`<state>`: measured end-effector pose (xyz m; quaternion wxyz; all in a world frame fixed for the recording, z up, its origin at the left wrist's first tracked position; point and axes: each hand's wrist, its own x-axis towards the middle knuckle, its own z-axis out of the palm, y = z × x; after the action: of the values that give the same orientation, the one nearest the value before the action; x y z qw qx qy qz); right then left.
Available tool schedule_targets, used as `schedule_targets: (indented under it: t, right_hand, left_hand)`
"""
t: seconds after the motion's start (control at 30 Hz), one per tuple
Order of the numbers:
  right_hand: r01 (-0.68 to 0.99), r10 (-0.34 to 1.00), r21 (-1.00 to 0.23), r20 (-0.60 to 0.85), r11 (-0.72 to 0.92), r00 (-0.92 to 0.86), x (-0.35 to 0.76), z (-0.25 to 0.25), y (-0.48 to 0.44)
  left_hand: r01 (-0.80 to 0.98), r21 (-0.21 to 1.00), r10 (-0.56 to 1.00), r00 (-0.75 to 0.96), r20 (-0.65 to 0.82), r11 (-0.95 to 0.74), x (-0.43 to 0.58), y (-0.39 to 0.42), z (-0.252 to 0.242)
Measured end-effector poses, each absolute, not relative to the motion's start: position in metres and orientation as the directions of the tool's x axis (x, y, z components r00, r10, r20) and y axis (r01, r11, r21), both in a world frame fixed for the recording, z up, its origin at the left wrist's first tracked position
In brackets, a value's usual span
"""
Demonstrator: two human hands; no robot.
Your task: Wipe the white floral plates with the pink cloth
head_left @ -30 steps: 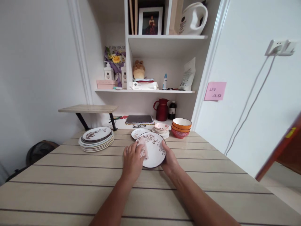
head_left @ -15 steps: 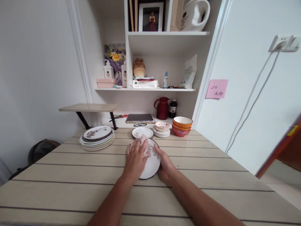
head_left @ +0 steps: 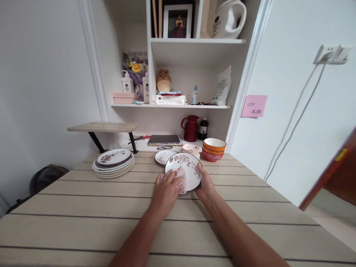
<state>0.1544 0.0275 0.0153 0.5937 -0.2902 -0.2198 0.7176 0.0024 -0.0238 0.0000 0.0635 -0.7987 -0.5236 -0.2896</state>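
Observation:
A white plate [head_left: 191, 174] with a dark rim and brown flower print is held tilted above the table. Gripping its right edge is my right hand [head_left: 205, 182], thumb on the face and fingers hidden underneath. My left hand [head_left: 167, 189] presses a pale pink cloth [head_left: 182, 178] against the plate's lower left part, fingers bent over the cloth. Behind the held plate, partly covered by it, lies a small stack of similar plates [head_left: 162, 157]. Pink square bowls [head_left: 190, 148] sit just to the right of that stack.
Larger plates [head_left: 114, 167] are stacked at the left, near a small raised wooden shelf [head_left: 102, 127]. Orange and red bowls [head_left: 214, 149] stand nested at the back right. Behind are a red thermos jug [head_left: 191, 128], a dark bottle [head_left: 203, 129] and a laptop [head_left: 164, 139].
The plate has risen and shifted right and away from me, with its flower print now at the top. My left hand with the cloth has moved to the plate's lower left.

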Motion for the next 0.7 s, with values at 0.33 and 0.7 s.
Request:
schedule_targets:
  t: [0.33,0.7]
  right_hand:
    - [-0.515,0.956,-0.806,-0.221,-0.290,-0.192,0.131,0.012,0.006]
    - [-0.604,0.936,-0.715,-0.276,-0.352,-0.220,0.130,0.006,0.008]
  left_hand:
    - [0.954,0.232,0.788,0.008,0.616,-0.191,-0.025,-0.011,-0.002]
    - [0.868,0.110,0.786,0.376,0.490,-0.484,-0.006,-0.018,-0.014]
